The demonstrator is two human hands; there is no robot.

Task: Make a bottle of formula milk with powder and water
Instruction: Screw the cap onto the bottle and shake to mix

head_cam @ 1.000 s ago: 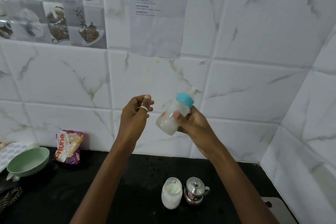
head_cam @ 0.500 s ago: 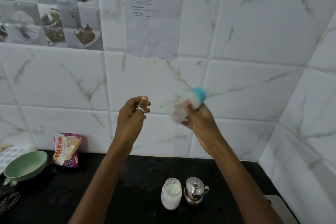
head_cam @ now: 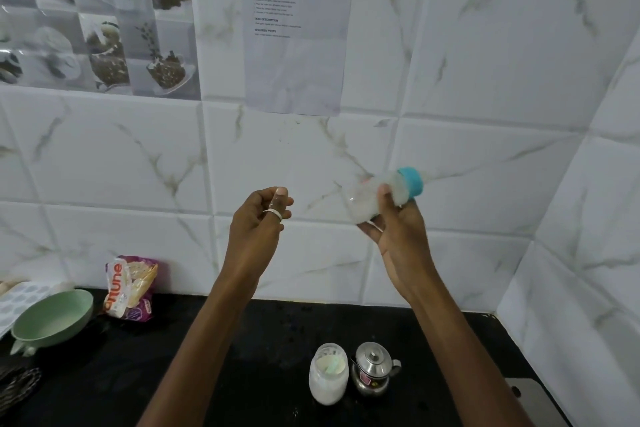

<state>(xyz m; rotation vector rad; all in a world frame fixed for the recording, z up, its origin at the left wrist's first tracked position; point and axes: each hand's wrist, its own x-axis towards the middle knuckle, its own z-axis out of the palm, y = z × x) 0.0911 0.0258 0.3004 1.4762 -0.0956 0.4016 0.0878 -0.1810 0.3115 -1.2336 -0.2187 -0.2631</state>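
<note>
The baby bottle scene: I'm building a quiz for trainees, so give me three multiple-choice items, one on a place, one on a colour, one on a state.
1. Where is the baby bottle?
A. In the right hand
B. On the counter
C. In the green bowl

2. What colour is the bottle's collar?
A. Red
B. Blue
C. Yellow

3. How does the powder jar stand?
A. Tipped over
B. Lidded
C. Upright, open

Answers: 1 A, fingers wrap it above the counter. 2 B, the ring is turquoise blue. 3 C, powder shows through its open mouth, beside the steel pot.
</note>
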